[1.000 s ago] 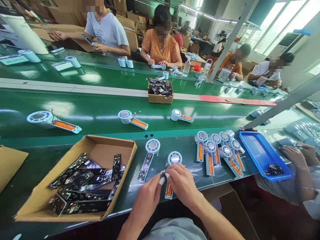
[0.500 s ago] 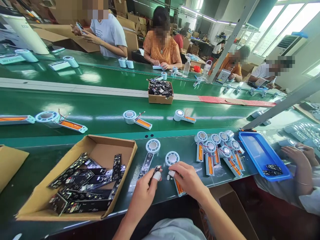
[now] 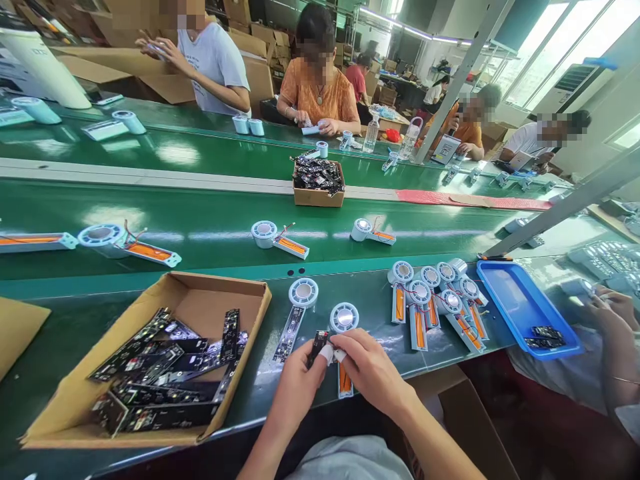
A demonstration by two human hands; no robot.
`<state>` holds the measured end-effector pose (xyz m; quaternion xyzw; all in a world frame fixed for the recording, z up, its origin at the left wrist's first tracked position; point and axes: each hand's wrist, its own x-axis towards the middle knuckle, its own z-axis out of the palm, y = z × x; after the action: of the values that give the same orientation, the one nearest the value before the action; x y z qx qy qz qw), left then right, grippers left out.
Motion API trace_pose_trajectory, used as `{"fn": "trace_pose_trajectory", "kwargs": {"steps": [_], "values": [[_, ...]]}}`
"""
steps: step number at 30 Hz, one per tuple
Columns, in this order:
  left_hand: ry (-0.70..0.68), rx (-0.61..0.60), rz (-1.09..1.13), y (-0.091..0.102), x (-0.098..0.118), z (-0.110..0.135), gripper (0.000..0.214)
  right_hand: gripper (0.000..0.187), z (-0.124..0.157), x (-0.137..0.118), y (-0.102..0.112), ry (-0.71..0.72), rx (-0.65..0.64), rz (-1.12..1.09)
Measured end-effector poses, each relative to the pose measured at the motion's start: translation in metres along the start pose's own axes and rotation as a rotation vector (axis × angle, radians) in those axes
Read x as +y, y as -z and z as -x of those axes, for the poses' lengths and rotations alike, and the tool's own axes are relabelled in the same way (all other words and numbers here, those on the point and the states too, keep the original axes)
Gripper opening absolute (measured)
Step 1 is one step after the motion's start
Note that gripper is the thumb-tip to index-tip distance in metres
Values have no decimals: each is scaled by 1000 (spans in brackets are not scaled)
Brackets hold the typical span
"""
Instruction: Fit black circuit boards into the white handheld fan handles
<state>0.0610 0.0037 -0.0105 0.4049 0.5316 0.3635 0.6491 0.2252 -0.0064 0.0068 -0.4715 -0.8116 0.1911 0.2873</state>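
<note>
My left hand (image 3: 299, 380) grips a small black circuit board (image 3: 319, 345) between thumb and fingers, its top end showing. Right beside it, my right hand (image 3: 373, 367) has its thumb and fingers pinched together at the board's edge; what they hold is too small and covered to make out. White covers wrap some fingertips. Under my hands lies a light-blue unit with a round slotted head (image 3: 344, 317), and its handle shows an orange inside (image 3: 345, 381). Left of it rests a similar unit (image 3: 303, 292) with a black board (image 3: 290, 335) along its handle.
At left stands an open cardboard box (image 3: 240, 288) of circuit boards. Several light-blue units (image 3: 419, 293) cluster at right, near a blue tray (image 3: 500, 293) with boards. More units lie on the green belt (image 3: 220, 257). A co-worker's hands (image 3: 613, 310) work at far right; others sit opposite.
My right hand has moved left to meet my left hand, and the board now stands more upright. The near unit's handle has swung to point straight toward me. Units on the belt have drifted right.
</note>
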Motion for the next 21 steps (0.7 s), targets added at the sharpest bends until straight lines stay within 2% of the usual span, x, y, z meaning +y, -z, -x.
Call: {"fn": "trace_pose_trajectory", "kwargs": {"steps": [5,13,18,21], "values": [[38,-6,78,-4,-6,-2,40,22,-1,3,1,42,33,130],[39,-22,57,-4,-1,1,42,21,1,8,-12,61,157,94],[-85,30,-218,1,0,6,44,19,-2,5,-13,56,182,72],[-161,25,-375,5,-1,8,42,17,-5,4,-11,83,163,146]]}}
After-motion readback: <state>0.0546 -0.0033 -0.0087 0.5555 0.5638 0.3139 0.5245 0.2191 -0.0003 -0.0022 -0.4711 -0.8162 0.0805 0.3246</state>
